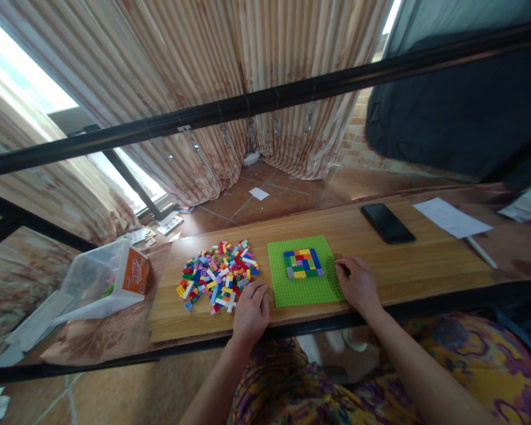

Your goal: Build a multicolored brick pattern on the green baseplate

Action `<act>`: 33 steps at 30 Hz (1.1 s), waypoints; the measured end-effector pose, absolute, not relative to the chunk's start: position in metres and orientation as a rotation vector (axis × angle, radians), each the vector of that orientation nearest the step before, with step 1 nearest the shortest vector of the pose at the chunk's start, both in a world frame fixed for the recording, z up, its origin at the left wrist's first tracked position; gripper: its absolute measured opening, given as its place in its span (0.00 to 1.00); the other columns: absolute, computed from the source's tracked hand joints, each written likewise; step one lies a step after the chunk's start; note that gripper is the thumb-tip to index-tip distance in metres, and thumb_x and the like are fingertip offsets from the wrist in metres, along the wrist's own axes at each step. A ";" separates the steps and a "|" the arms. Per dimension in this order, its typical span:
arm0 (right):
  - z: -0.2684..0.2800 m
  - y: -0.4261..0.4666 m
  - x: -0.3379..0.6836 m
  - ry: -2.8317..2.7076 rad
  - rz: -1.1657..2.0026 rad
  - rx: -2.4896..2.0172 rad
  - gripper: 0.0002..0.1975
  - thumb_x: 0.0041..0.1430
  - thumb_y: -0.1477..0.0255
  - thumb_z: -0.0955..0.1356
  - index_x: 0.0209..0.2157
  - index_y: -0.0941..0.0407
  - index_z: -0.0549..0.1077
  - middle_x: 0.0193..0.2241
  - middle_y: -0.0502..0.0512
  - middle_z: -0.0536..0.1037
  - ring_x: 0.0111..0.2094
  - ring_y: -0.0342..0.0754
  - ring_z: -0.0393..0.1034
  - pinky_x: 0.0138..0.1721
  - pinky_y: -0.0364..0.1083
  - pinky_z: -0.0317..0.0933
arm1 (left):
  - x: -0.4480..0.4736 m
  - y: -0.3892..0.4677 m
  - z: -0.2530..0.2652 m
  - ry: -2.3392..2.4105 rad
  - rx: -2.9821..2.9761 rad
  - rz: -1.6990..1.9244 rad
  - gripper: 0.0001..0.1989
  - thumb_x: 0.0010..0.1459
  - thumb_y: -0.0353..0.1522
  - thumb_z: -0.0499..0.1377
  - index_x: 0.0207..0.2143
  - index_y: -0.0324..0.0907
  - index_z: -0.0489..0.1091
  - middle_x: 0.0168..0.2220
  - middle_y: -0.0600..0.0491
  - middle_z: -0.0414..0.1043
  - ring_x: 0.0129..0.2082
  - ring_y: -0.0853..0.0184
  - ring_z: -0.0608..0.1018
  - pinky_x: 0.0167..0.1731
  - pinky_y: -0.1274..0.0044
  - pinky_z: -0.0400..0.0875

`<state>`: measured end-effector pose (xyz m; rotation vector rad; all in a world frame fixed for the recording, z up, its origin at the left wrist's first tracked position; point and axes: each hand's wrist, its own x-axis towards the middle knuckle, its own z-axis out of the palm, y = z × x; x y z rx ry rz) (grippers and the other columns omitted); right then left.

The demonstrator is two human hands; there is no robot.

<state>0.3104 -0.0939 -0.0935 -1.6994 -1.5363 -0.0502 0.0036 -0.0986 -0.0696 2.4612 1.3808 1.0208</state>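
A green studded baseplate [278, 292] lies on the wooden board. Near its middle sits a low, flat build of colored toy bricks [302, 263], with blue, yellow, red, green, gray and purple pieces. To its left spreads a loose pile of toy bricks [219, 274]. My left hand [252, 313] rests at the pile's lower right edge, its fingers curled together and pointing down; whatever they hold, if anything, is hidden. At the baseplate's right edge is my right hand [358, 285], loosely bent, with a gap between thumb and forefinger and no brick visible there.
A clear plastic tub [92, 280] with an orange label lies tipped at the left. Beyond the right hand are a black phone [387, 223], a white sheet of paper [451, 217] and a white pen [481, 252]. A dark metal bar [256, 105] crosses behind the table, before curtains.
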 end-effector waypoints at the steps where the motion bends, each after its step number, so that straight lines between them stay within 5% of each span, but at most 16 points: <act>1: -0.094 -0.094 0.311 -1.536 -0.049 -1.697 0.09 0.61 0.69 0.63 0.33 0.55 0.75 0.34 0.59 0.78 0.38 0.54 0.70 0.43 0.54 0.65 | 0.004 -0.099 -0.070 1.382 2.461 1.019 0.11 0.64 0.26 0.53 0.45 0.40 0.72 0.44 0.46 0.74 0.47 0.62 0.76 0.49 0.67 0.76; 33: -0.090 -0.095 0.308 -1.522 -0.043 -1.695 0.09 0.61 0.69 0.63 0.32 0.54 0.74 0.33 0.59 0.77 0.38 0.54 0.70 0.44 0.54 0.65 | 0.005 -0.100 -0.067 1.391 2.471 1.002 0.11 0.64 0.26 0.53 0.45 0.39 0.72 0.44 0.46 0.73 0.46 0.62 0.76 0.48 0.67 0.76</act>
